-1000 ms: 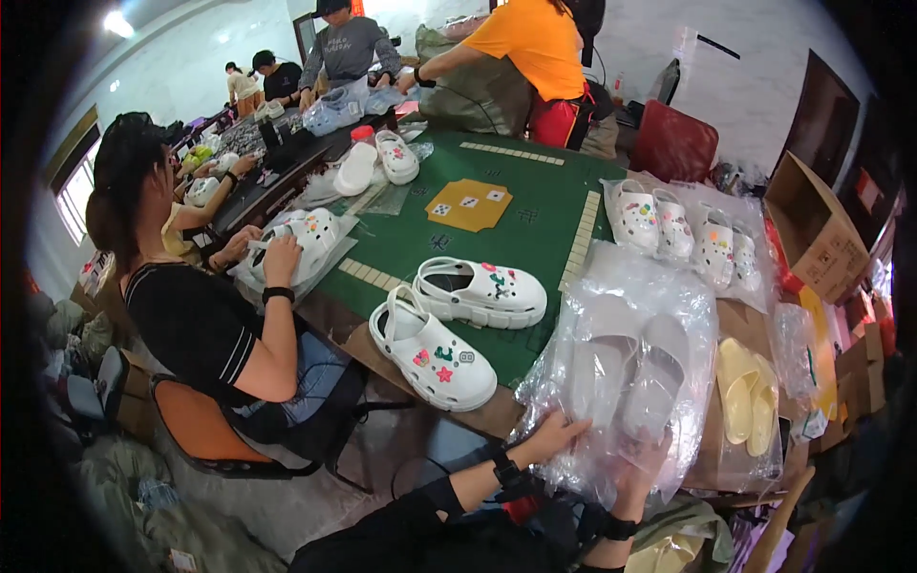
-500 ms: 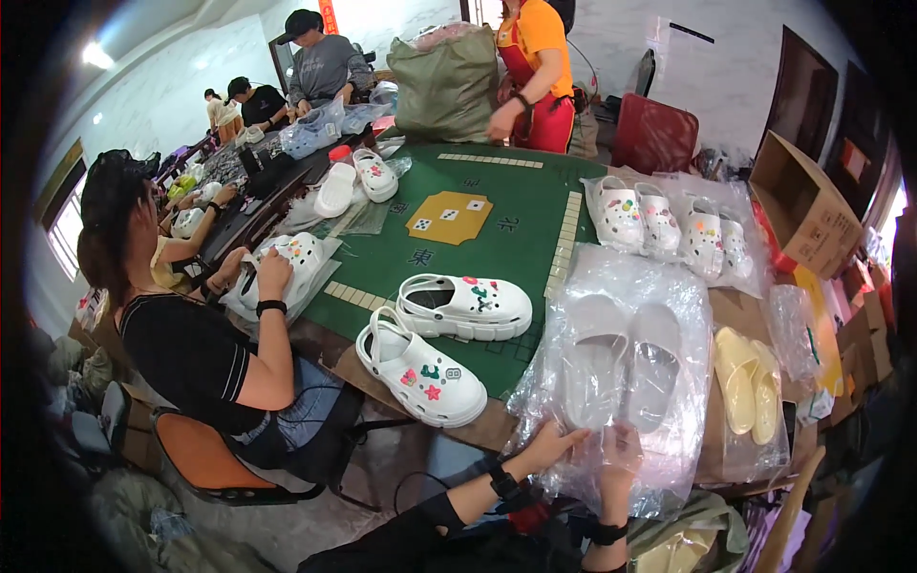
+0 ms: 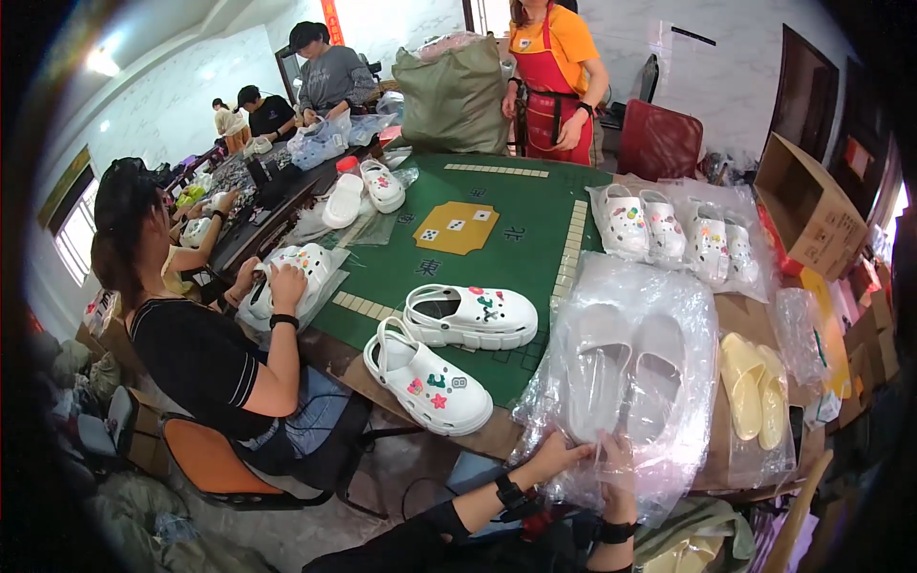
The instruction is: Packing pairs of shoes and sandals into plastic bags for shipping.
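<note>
Olive sack (image 3: 449, 100) by the surface's (image 3: 478, 377) far edge. Cardboard box (image 3: 812, 215), mouth open, by the right edge. At the near edge, clear bag (image 3: 666, 466) around pale slides (image 3: 605, 329); rightward, smaller sleeve (image 3: 764, 470) around yellow slippers (image 3: 740, 387). Right hand (image 3: 619, 468) curled tight on the clear bag's film; left hand (image 3: 557, 458) half-curled against it, cannot tell if gripping.

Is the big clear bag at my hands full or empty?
The bag isn't empty: two pale grey slippers show through its clear plastic, side by side.
</note>
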Demonstrator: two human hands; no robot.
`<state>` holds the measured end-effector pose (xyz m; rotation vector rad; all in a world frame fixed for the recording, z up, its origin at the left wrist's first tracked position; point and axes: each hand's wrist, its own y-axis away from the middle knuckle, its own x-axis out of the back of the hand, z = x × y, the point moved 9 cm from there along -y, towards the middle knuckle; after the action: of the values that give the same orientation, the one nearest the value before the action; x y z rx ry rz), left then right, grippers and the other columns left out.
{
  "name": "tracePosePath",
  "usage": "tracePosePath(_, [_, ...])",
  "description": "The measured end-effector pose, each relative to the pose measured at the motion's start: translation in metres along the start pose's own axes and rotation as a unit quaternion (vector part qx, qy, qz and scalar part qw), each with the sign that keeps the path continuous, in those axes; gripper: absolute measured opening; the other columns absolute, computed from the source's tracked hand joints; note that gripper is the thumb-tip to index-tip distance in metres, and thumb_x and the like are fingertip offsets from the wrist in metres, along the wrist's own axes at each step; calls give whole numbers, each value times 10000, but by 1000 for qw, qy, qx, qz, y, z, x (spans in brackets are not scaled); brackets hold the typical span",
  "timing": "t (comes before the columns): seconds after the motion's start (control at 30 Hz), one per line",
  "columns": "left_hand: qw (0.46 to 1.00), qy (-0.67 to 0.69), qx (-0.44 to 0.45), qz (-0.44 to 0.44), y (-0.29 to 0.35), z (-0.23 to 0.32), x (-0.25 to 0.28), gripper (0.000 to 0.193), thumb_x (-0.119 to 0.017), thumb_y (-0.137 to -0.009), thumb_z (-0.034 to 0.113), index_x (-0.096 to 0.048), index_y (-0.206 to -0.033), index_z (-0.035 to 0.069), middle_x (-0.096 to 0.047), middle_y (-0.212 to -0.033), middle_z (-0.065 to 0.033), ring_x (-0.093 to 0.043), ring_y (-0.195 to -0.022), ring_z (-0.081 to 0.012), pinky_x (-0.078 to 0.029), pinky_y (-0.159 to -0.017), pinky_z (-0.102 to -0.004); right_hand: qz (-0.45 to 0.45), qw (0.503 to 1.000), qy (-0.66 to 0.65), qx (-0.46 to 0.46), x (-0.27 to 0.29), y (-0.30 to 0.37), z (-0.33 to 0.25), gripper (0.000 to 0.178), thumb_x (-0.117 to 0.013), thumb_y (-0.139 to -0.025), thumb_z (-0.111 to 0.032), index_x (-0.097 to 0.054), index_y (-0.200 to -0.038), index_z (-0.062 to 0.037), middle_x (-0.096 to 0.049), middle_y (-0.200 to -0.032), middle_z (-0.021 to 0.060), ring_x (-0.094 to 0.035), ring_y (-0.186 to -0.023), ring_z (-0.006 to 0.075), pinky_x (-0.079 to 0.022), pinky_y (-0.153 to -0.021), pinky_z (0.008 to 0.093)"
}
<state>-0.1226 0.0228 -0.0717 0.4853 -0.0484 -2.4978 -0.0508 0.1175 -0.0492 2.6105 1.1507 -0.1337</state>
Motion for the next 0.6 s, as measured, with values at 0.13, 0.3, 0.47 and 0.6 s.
tracePosePath(0.13, [998,-31,-45,12,8,29,-9,390,-659,-864,291,-590,-1088,-21,-633,-872,-21,-549,-683,-79,-455,-586,-239,-21,996,-83,-19,-2,16,-12,394,-617,-864,-178,-489,-1190,3,-577,-915,52,-546,-754,130,-463,-641,274])
tracePosePath(0.3, [998,-44,-14,32,7,18,-3,340,-628,-886,273,-603,-1063,-16,-632,-882,-17,-554,-732,-81,-468,-631,-244,-32,996,-69,-34,-9,14,-9,302,-606,-871,-176,-520,-1116,-20,-560,-903,41,-546,-754,126,-460,-639,264])
tracePosePath(0.47, [996,-68,44,32,7,19,-5,330,-590,-912,252,-581,-1094,-22,-631,-940,-29,-574,-800,-88,-481,-677,-245,4,954,220,202,14,2,3,197,-600,-868,-176,-551,-997,-35,-553,-884,30,-530,-723,118,-428,-587,256])
tracePosePath(0.6, [1000,1,11,21,9,14,-5,393,-596,-896,286,-556,-1118,-35,-633,-938,-64,-579,-818,-109,-489,-717,-281,-13,991,121,62,1,-1,-2,275,-603,-870,-205,-540,-1052,-9,-540,-828,40,-500,-686,105,-401,-549,270])
